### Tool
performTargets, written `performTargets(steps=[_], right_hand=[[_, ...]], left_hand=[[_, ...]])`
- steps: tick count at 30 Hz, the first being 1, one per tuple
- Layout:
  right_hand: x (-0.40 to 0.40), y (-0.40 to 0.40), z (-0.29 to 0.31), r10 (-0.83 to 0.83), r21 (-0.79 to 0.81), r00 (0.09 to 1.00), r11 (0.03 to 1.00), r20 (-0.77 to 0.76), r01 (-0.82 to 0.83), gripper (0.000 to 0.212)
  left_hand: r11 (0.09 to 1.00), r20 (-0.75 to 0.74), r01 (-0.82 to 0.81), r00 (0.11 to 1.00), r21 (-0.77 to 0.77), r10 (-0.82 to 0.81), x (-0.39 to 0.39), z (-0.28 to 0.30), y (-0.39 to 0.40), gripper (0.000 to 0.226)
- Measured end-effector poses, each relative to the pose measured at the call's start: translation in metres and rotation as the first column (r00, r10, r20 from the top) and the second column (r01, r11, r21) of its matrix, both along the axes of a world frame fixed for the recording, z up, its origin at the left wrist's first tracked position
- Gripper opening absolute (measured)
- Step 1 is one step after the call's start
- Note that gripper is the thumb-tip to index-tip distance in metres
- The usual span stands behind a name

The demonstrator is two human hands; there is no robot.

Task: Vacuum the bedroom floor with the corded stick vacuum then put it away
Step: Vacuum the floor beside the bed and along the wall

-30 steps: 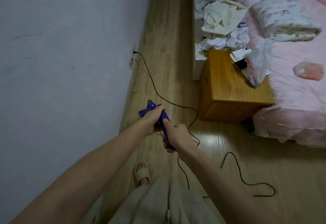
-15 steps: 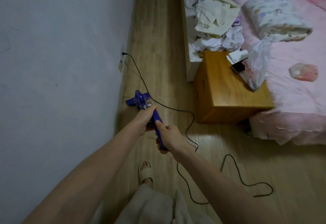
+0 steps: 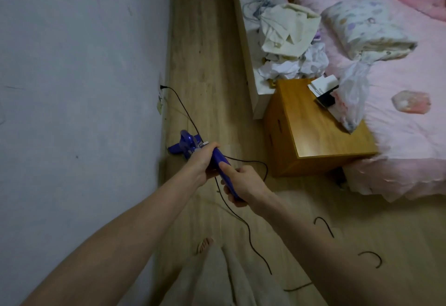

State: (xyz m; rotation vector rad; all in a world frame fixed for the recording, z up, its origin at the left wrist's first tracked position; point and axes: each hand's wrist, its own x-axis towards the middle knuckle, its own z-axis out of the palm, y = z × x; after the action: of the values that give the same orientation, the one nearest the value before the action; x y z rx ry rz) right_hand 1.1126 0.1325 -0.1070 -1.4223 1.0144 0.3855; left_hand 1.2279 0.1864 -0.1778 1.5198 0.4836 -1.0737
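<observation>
Looking down from head height, a grey wall (image 3: 72, 88) fills the nine o'clock side and a wood floor (image 3: 205, 52) runs from six up to twelve o'clock. A bed (image 3: 398, 124) with pink covers takes the two to three o'clock area, with a patterned pillow (image 3: 366, 28) on it. At one o'clock a heap of pale clothes (image 3: 289, 40) lies on a low white bench (image 3: 243, 47). Just below it, touching the bed, stands a wooden nightstand (image 3: 313, 132) carrying a clear plastic bag (image 3: 352, 98).

Two bare forearms reach from six o'clock toward the centre. The left hand (image 3: 202, 161) curls its fingers round the upper part of the purple vacuum (image 3: 217, 161) handle; the right hand (image 3: 243, 185) wraps the handle's lower end, thumb laid along it. The vacuum's head sits on the floor near the wall, at about ten o'clock from the hands. Its black cord (image 3: 183, 108) runs from a wall socket (image 3: 160, 87) down past the hands and loops over the floor toward five o'clock. Bare toes (image 3: 205, 244) show at six o'clock.
</observation>
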Motion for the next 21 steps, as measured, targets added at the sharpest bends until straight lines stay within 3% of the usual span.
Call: performTargets(steps=[5, 12, 21], right_hand=[[-0.011, -0.016, 0.022, -0.028, -0.005, 0.999, 1.0, 0.04, 0.028, 0.042], [-0.058, -0.042, 0.047, -0.018, -0.013, 0.991, 1.0, 0.131, 0.02, 0.042], [-0.101, -0.077, 0.053, -0.12, 0.003, 0.97, 0.992, 0.213, 0.122, 0.042]], left_hand=[[1.0, 0.028, -0.006, 1.0, -0.011, 0.006, -0.011, 0.023, -0.018, 0.035], [0.998, 0.152, -0.024, 0.988, -0.057, 0.033, -0.056, 0.063, -0.048, 0.016], [0.988, 0.242, 0.102, 0.968, -0.114, -0.072, -0.095, 0.09, -0.094, 0.016]])
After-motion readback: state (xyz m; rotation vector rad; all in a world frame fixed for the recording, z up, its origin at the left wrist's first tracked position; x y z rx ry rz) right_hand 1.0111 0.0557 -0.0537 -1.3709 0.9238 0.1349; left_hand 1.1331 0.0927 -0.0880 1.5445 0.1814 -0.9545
